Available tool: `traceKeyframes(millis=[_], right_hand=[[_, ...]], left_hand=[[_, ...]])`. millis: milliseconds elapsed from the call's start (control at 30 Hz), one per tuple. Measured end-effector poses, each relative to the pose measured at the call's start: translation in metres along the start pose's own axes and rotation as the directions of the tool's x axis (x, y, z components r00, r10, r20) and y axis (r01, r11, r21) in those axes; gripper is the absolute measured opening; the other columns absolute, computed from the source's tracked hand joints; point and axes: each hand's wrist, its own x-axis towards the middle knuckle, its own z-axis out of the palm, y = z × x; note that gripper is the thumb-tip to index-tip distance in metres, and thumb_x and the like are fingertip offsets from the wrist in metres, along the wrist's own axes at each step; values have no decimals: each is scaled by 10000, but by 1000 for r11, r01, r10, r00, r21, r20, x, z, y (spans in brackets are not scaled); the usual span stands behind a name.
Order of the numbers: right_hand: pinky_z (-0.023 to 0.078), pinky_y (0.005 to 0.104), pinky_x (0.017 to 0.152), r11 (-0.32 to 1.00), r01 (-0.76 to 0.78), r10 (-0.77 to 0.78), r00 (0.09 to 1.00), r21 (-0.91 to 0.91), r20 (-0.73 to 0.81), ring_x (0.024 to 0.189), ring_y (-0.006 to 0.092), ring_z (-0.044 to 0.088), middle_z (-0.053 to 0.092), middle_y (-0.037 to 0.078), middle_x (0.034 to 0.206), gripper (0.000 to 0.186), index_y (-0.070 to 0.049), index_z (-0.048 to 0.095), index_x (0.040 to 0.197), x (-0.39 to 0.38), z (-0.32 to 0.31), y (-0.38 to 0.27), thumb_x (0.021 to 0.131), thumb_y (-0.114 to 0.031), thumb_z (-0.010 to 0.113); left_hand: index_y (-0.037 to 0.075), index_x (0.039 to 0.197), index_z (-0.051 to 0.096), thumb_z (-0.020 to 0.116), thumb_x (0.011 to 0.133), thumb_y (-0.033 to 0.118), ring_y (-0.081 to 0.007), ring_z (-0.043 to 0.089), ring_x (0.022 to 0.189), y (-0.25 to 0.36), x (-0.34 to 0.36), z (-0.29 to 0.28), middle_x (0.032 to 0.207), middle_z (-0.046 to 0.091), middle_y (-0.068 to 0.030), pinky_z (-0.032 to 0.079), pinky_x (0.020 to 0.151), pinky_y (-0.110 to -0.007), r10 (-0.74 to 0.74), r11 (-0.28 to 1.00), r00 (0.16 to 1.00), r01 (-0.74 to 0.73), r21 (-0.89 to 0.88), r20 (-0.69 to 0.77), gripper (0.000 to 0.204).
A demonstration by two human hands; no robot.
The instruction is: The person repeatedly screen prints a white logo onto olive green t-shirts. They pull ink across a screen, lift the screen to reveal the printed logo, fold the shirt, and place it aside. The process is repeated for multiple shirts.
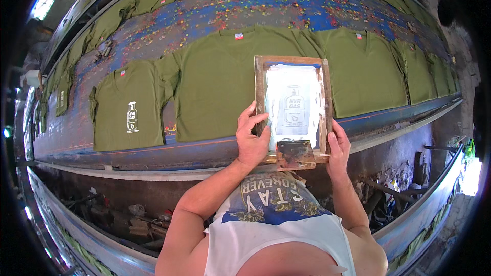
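My left hand (251,134) grips the left side of a wooden screen-printing frame (260,84), and my right hand (337,144) holds its right side. The frame is upright in front of my body; its white mesh (292,79) carries a pale cylinder-shaped stencil design. A dark, stained rectangular piece (292,153) is at the frame's lower end, between my hands. Behind the frame lies a plain olive T-shirt (215,87). To the left, another olive T-shirt (110,107) bears a white printed cylinder shape.
More olive T-shirts (366,71) run in rows along a long, paint-speckled table (194,10) with a metal front rail (153,173). Below and behind me are a second long rail or table edge (89,232), dark clutter (146,225) and bars (399,194).
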Motion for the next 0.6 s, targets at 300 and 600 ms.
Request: traceKeyframes(millis=[300,600], right_hand=[[533,358,1172,996,73,-64,983,-45,171,1344,191,676,662,146,1539,540,90,523,1662,47,23,20,1164,-73,656],[551,339,1140,971,82,-36,979,-225,203,1284,162,703,704,132,1505,568,63,510,1686,58,17,27,1164,-100,666]], left_hand=[[37,1158,829,817,864,-109,-400,606,1538,-15,28,-23,1634,637,-281,473,1290,-476,54,994,992,-43,96,-115,329],[44,1114,823,817,866,-120,-378,612,1536,-25,25,-19,1643,638,-275,468,1287,-464,25,998,989,-17,58,-144,297]])
